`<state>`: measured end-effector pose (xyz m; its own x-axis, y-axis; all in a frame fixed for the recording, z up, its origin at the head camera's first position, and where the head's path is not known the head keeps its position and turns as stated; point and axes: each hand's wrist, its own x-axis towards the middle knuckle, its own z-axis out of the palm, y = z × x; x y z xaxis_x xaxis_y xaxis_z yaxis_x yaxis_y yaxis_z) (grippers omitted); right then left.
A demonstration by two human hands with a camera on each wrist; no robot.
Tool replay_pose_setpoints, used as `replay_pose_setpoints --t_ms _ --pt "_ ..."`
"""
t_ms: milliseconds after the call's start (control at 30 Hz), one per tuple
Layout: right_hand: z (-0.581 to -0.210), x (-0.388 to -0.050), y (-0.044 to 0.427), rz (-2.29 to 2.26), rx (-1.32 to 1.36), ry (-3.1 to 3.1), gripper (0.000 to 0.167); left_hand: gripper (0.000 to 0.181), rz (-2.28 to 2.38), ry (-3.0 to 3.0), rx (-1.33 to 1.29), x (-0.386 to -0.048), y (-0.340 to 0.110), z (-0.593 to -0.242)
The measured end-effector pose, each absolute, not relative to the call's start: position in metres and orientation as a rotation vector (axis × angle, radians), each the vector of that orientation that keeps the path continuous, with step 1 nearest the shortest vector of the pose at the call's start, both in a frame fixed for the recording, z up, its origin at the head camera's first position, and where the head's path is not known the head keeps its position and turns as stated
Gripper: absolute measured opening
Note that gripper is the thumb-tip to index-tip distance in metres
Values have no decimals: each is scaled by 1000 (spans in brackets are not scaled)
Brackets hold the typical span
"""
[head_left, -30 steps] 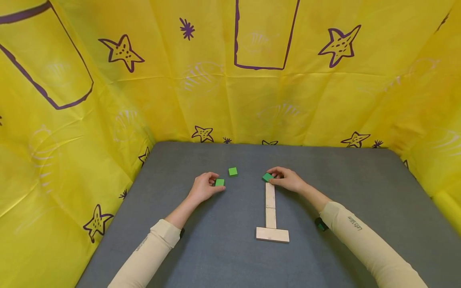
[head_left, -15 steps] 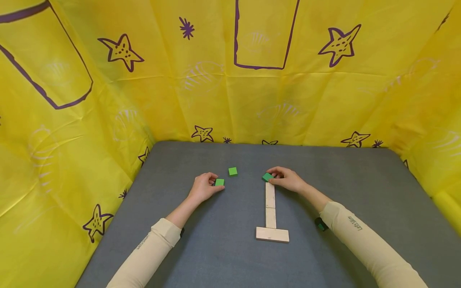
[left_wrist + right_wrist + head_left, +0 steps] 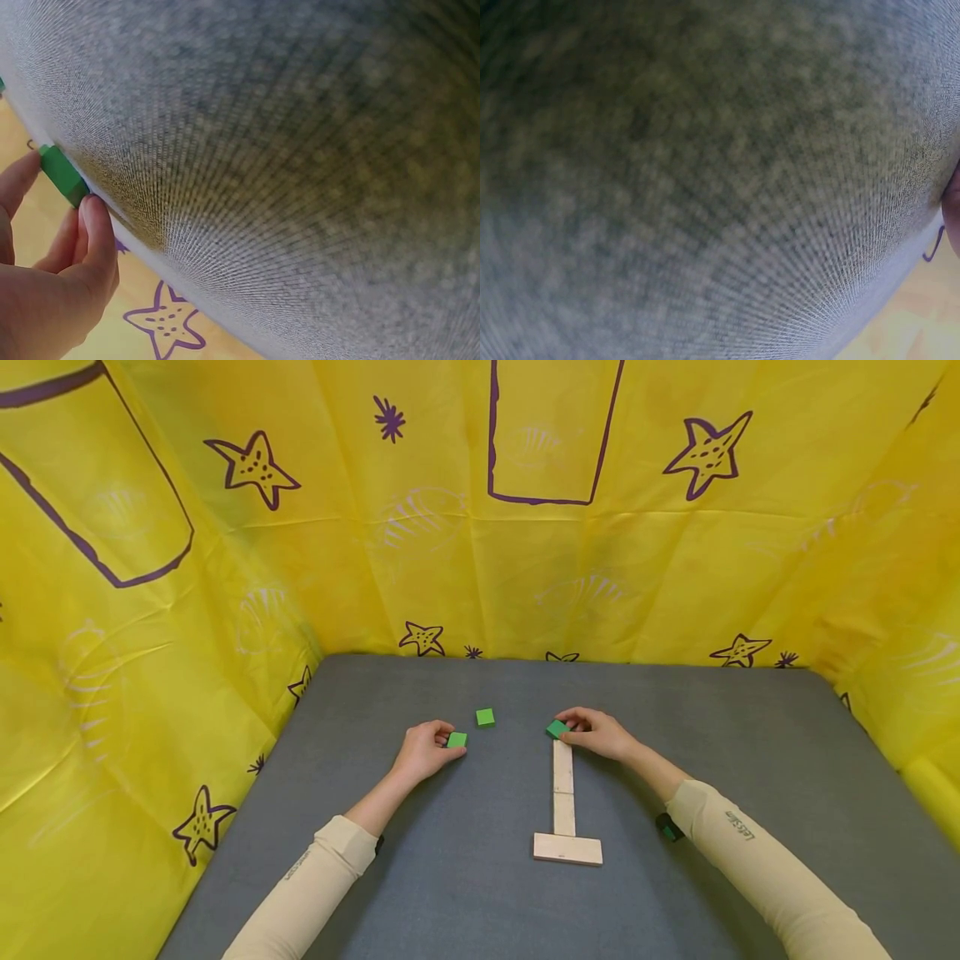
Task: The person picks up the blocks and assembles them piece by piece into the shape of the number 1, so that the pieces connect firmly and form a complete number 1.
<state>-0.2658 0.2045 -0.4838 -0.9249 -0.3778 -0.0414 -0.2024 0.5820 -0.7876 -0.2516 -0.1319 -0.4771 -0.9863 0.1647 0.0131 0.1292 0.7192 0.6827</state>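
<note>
My left hand (image 3: 427, 750) pinches a light green block (image 3: 457, 740) on the table; the left wrist view shows that green block (image 3: 63, 175) between the thumb and fingers of the left hand (image 3: 64, 289). Between thumb and fingers, my right hand (image 3: 600, 733) grips a darker green block (image 3: 557, 729) at the far end of a line of two wooden planks (image 3: 563, 789). A third plank (image 3: 567, 849) lies crosswise at the near end. Only a bit of the right hand (image 3: 952, 210) shows at the edge of the right wrist view.
Another light green block (image 3: 485, 717) lies between the hands, a little farther back. The grey table (image 3: 450, 877) is bordered at the back and left by yellow cloth (image 3: 420, 568) with purple drawings, which also hangs on the right.
</note>
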Motion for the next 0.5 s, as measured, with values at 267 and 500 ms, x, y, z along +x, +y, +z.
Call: replay_pose_setpoints --t_ms 267,500 --pt "-484 -265 204 -1262 -494 2617 37 41 1141 2873 247 -252 -132 -476" --pt "-484 -265 204 -1261 -503 2619 37 40 1164 2858 254 -250 -132 -476"
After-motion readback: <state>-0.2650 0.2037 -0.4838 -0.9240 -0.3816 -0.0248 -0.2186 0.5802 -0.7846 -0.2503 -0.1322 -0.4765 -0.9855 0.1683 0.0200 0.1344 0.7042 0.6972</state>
